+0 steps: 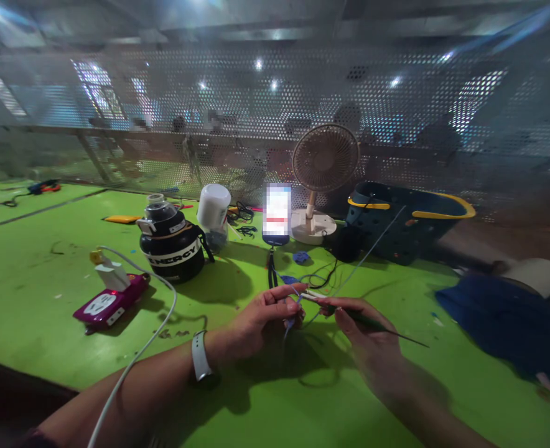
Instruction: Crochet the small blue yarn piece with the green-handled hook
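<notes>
My left hand (259,318), with a pale watch on its wrist, pinches a small piece of lilac-blue yarn work (290,322), its index finger stretched toward the right. Between the fingers of my right hand (371,336) is a crochet hook (366,320) with a dark green handle and a thin rear end pointing right. The pale tip of the hook meets the yarn at my left fingertips; the exact loop is too small to make out. A strand of light blue yarn (372,244) runs from the basket (391,233) down toward my hands. Just beyond them lies a small blue yarn piece (301,256).
A lit phone (275,238) and a fan (325,158) stand ahead. To the left are a black jug (172,249), a white tub (214,204) and a magenta power strip (111,308); its white cable (165,320) crosses my left forearm. Dark blue cloth (503,317) lies right.
</notes>
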Demonstrator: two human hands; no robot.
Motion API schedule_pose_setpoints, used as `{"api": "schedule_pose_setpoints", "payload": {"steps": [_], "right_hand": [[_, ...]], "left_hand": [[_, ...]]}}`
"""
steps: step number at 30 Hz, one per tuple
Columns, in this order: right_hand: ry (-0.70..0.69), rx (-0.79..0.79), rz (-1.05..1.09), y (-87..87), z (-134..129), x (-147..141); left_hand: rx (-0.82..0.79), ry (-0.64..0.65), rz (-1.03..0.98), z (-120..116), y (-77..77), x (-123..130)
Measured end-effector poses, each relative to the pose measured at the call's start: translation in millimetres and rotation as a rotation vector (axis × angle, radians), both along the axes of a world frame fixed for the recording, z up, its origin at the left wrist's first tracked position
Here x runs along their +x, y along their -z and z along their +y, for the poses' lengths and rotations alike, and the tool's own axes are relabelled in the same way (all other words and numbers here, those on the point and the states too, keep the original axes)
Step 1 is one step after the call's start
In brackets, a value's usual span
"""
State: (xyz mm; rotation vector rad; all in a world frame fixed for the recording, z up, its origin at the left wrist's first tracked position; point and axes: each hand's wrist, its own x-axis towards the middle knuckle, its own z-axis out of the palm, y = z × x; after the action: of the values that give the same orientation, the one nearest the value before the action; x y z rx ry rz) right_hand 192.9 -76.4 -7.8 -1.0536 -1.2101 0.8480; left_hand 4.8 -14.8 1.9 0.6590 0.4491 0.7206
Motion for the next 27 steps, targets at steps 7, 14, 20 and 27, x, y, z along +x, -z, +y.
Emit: {"api": "schedule_pose_setpoints", "payload": {"steps": [7, 14, 20, 27], "right_hand": [[-0.018, -0.018, 0.037, 4.5, 2, 3], [-0.013, -0.027, 0.093, 6.8, 4, 3], [-0.040, -0.093, 0.220, 3.3, 9, 3], [-0.154, -0.285, 0.447, 2.3, 9, -7]], "left_hand": [[-0.012, 0.010, -0.019, 3, 1.5, -1], [-0.027, 0.014, -0.046, 6, 5.5, -2], [-0.014, -0.007, -0.023, 7, 5.6, -2], [0.242, -0.036, 0.111, 2, 17.4, 7]]}}
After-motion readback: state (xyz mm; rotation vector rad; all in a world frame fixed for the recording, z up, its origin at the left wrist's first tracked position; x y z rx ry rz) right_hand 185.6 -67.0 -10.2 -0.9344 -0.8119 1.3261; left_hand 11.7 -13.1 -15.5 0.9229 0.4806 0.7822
